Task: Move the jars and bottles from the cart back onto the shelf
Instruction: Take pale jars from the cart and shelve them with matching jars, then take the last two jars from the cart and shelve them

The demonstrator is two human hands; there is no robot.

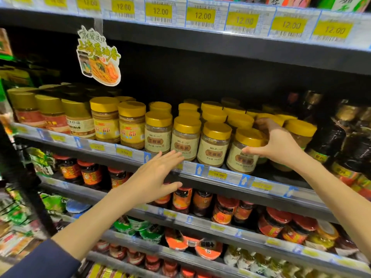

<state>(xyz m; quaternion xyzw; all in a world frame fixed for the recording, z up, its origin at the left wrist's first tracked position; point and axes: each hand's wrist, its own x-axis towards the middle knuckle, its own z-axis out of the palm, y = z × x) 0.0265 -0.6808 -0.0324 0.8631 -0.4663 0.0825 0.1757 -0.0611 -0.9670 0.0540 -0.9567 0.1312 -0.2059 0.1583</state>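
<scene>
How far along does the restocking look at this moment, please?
Done: a front row of gold-lidded jars stands on the shelf. In hand: the right hand is wrapped around the rightmost jar of that row, apparently setting it in place; the left hand hovers open at the shelf edge, holding nothing. Left: the cart is out of view, so what remains cannot be told.

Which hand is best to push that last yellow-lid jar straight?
Probably the right hand: it already wraps the jar at the shelf's front edge. The left hand hangs open below, touching nothing.
</scene>
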